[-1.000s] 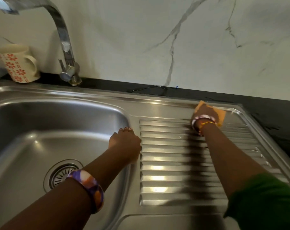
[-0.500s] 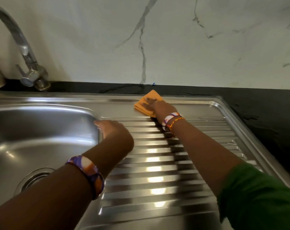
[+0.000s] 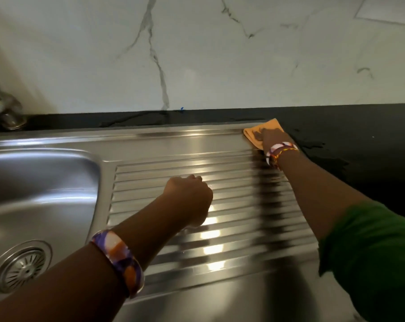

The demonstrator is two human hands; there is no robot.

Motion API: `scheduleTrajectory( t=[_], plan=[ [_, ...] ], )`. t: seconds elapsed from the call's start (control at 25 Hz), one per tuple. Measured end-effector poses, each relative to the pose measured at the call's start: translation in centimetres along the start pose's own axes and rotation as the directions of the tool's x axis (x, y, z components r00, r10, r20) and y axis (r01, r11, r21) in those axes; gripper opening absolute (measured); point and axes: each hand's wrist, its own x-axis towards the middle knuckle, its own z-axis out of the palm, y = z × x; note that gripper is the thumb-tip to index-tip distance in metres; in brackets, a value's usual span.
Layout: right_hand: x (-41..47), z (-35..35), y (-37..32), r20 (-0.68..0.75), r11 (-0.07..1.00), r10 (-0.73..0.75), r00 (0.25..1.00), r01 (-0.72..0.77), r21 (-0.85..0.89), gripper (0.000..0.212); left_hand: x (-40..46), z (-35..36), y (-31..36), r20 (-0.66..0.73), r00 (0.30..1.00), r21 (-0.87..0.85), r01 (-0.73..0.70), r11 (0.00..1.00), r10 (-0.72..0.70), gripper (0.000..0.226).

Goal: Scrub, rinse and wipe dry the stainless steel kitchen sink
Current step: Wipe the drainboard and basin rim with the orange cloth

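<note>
The stainless steel sink has its basin (image 3: 39, 182) at the left and a ridged drainboard (image 3: 238, 205) at the right. A folded orange cloth (image 3: 251, 134) lies on the drainboard's far right corner, partly over the rim. My right hand (image 3: 274, 138) presses down on the cloth, fingers lying on top of it. My left hand (image 3: 189, 196) rests on the ridges near the drainboard's middle and holds nothing. Its fingertips are hidden behind the knuckles.
The round drain strainer (image 3: 22, 267) sits in the basin floor at lower left. The tap base (image 3: 5, 111) stands at the far left edge. A black countertop (image 3: 359, 140) runs behind and right of the sink, with wet patches, under a marble-patterned wall (image 3: 220, 54).
My right hand has slid the orange cloth along the back edge from the middle to the far right corner. My left hand has moved from the basin's edge onto the ridges.
</note>
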Motion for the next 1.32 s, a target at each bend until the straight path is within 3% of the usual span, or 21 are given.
scheduleTrajectory(
  t=[0.08,0.24,0.32,0.44,0.64,0.84,0.96,1.08,1.2,1.32],
  plan=[
    [-1.3,-0.5,0.0,-0.051,1.000,-0.004,0.999,0.003,-0.013,0.058,-0.5,-0.1,0.8,0.017,1.000,0.001,0.025,1.000,-0.025,0.042],
    [-5.0,0.0,1.0,-0.023,0.986,-0.078,0.997,0.074,-0.150,0.051,-1.9,-0.9,2.3,0.037,0.999,0.009,0.024,1.000,-0.024,0.037],
    [-7.5,0.9,1.6,-0.010,0.997,-0.069,0.998,0.069,-0.044,0.047,-3.0,-1.4,3.0,0.038,0.999,0.015,0.016,1.000,-0.017,0.033],
    [-11.5,1.4,2.2,-0.062,0.998,0.039,0.997,-0.042,-0.047,0.046,-5.3,-2.1,3.8,0.036,0.999,0.023,-0.006,1.000,0.005,0.029],
    [-19.6,2.2,3.4,0.013,0.980,0.184,0.983,-0.184,0.075,0.049,-10.1,-2.2,5.9,0.068,0.998,0.016,-0.015,1.000,0.014,0.023],
    [-29.0,3.2,3.1,0.022,0.970,0.240,0.970,-0.241,0.026,0.054,-16.2,0.0,8.1,-0.030,0.999,-0.054,0.007,0.999,-0.009,0.024],
    [-33.0,2.3,0.7,-0.034,0.972,0.236,0.971,-0.236,-0.013,0.048,-21.6,1.9,8.5,-0.006,0.990,-0.105,0.140,0.984,-0.142,0.032],
    [-36.1,1.3,-3.8,-0.019,0.976,0.217,0.976,-0.217,-0.024,0.038,-27.5,3.6,7.5,0.127,0.928,-0.172,0.369,0.913,-0.351,0.064],
    [-38.2,0.8,-9.0,0.009,0.996,0.090,0.996,-0.091,0.019,0.034,-31.7,6.6,6.7,0.239,0.822,-0.227,0.565,0.794,-0.517,0.098],
    [-40.3,0.3,-15.2,0.074,0.974,-0.159,0.985,0.144,0.174,0.038,-33.3,8.7,7.4,0.170,0.766,-0.278,0.641,0.715,-0.620,0.102]
  ],
)
